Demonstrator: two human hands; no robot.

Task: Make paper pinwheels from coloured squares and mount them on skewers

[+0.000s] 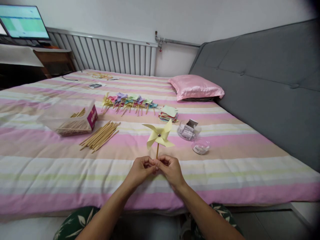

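We note one pale yellow pinwheel (160,134) standing just beyond the two hands, its wooden stick (157,151) running down to where the fingertips meet. Long axis: near upright, the top tipped slightly right; the four-bladed head sits above and on the far side of the grip, its dark centre pin facing us. Left hand (143,168) and right hand (172,168) come in from either side, thumbs and fingers pinching low on the stick; we judge neither nearer, as both touch at the same spot. The stick's lower end is hidden by the fingers, so we cannot tell how far it runs below them. Hands and pinwheel are over the near part of the striped bed (225,173). Around them we record: loose sticks (101,136) to the left, a clear tub (60,113) farther left, a cluster of pinwheels (128,101) far and left, a stack of paper squares (168,114) far and slightly right, and an open clear container (187,131) to the right.
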